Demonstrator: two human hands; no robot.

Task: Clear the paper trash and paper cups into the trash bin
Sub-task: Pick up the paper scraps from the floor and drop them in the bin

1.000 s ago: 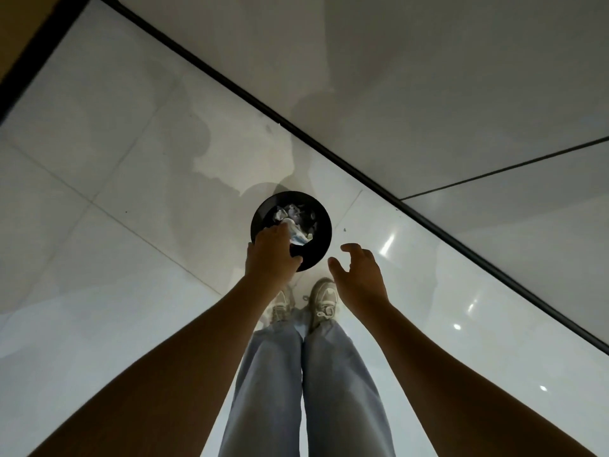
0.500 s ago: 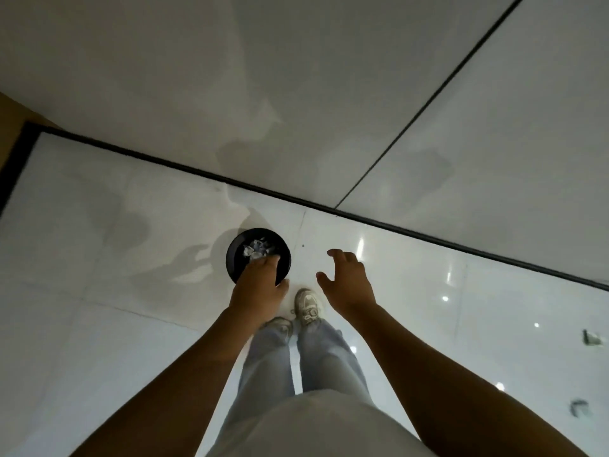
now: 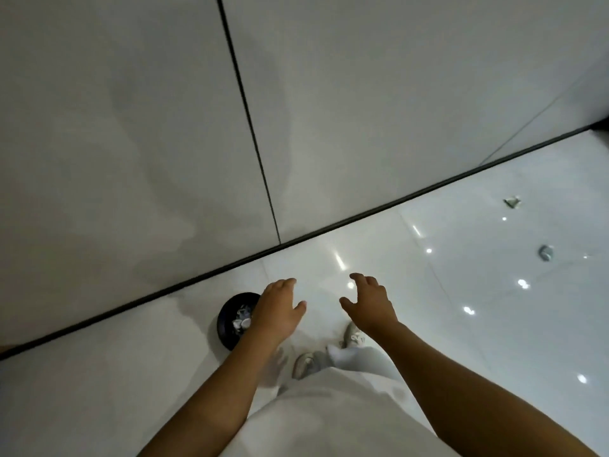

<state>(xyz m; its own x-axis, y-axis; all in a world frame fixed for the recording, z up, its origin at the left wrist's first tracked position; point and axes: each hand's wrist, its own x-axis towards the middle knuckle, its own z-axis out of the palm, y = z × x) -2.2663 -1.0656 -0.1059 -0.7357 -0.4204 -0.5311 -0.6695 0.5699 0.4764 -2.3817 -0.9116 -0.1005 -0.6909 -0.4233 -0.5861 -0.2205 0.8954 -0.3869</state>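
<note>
A round black trash bin (image 3: 225, 328) stands on the white floor near the wall, with crumpled white paper (image 3: 241, 319) inside it. My left hand (image 3: 278, 310) hovers just right of the bin, partly over its rim, fingers relaxed and holding nothing. My right hand (image 3: 370, 303) is held out beside it, also empty with spread fingers. Two pieces of paper trash lie far off on the floor at the right: a crumpled scrap (image 3: 511, 202) and a small crushed piece (image 3: 546, 252).
A white panelled wall (image 3: 164, 127) with a dark vertical seam meets the glossy tiled floor (image 3: 461, 324) along a black baseboard line (image 3: 362, 216). My legs and shoes (image 3: 354, 338) are below my hands.
The view has swung right, so the bin slid left and the two floor scraps came into fuller view. My left hand moved off the bin opening to its right; a foot stepped right.
</note>
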